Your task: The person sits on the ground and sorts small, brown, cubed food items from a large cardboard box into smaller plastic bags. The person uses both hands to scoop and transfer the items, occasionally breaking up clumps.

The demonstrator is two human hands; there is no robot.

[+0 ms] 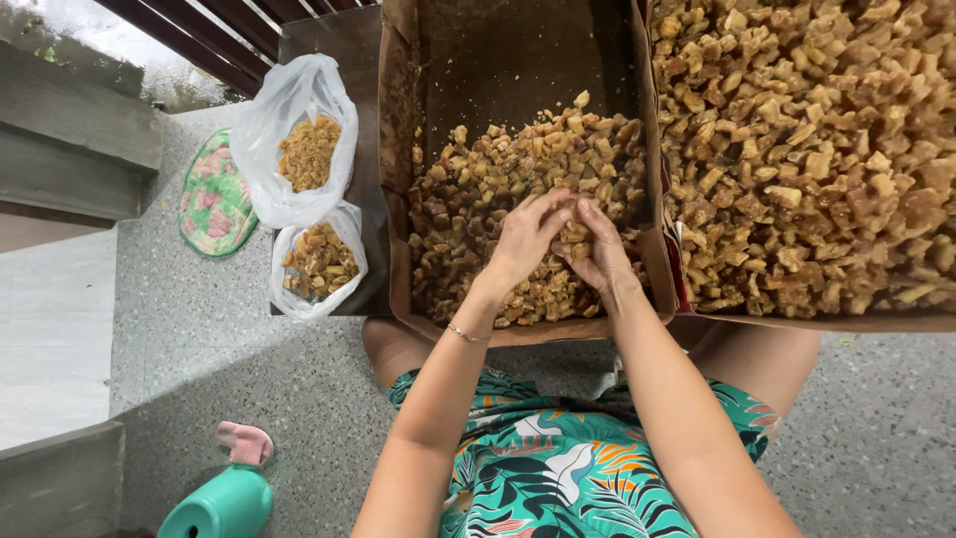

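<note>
Pinching together, the left hand (523, 239) and right hand (597, 249) clamp one brown chunk (570, 237) above the heap in the near cardboard box (398, 179). Crumbs could drop past its low front edge; beyond, plastic bags (299, 130) gape open.

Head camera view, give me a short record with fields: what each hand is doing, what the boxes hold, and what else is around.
left hand: fingers curled into the brown chunks, touching the right hand
right hand: bent over the same spot, a few pieces between the two hands
grip: neither closed fist can be judged; fingers partly hidden
middle box: cardboard, about half covered with chunks
right box: heaped full of similar chunks
bags: two clear plastic ones at left, each part filled
floor: speckled grey, with a flowered mat, pink slipper, green stool
</note>
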